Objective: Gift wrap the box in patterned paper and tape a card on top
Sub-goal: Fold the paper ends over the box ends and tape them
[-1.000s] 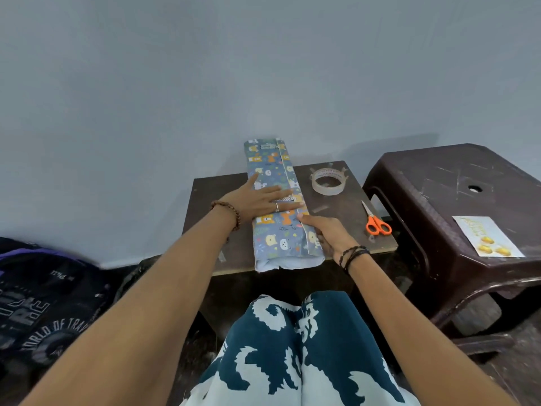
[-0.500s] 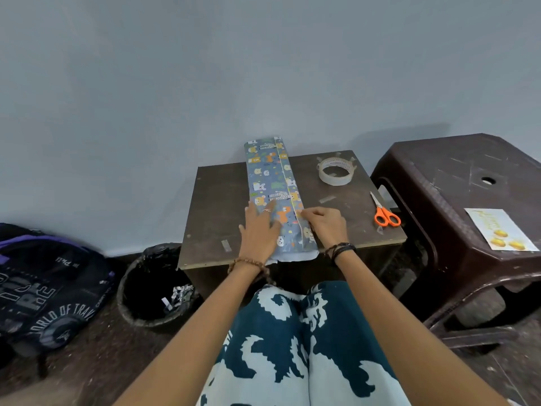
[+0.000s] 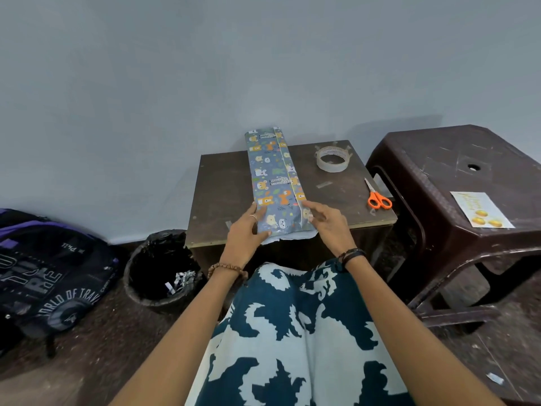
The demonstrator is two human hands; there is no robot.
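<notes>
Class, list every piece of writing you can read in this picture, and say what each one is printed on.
"WORLD OF TRAV", cut off: backpack.
"CARRY YO", cut off: same backpack, small.
Gold script on the card: too blurred to read.
Print on the tape roll and wrapping paper: too small to read.

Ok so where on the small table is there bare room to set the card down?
The widest bare patch on the small table lies left of the wrapped box, up to the wall. A smaller one sits between the tape roll and scissors. The near edge is crowded by the left hand and right hand.
</notes>
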